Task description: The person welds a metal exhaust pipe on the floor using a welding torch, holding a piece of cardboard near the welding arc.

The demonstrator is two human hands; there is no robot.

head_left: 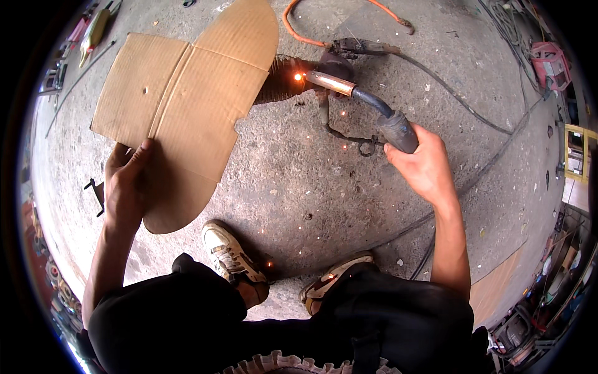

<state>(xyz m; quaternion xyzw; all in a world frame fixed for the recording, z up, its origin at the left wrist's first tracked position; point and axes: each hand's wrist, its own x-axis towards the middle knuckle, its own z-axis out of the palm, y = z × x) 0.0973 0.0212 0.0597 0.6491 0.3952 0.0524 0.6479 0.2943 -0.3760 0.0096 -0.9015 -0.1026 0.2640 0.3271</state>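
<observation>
In my left hand (126, 181) is a folded piece of brown cardboard (199, 100), gripped at its near edge with the thumb on top. It stands between me and part of a dark, ribbed metal piece (286, 84) on the floor, hiding its left end. My right hand (428, 165) is closed round the black handle of a welding torch (333, 83) with a copper-coloured nozzle. A bright orange glow burns at the nozzle's tip, against the ribbed metal. Small sparks fall toward my feet. Behind the nozzle, a dark clamp (361, 46) lies by the metal piece.
An orange cable (299, 38) curves beyond the metal piece. Black cable (479, 181) runs over the concrete floor (299, 174) on the right. A red-pink case-like object (550, 65) stands far right, with a yellow frame (579, 149) nearer. My shoes (230, 252) are close below the work.
</observation>
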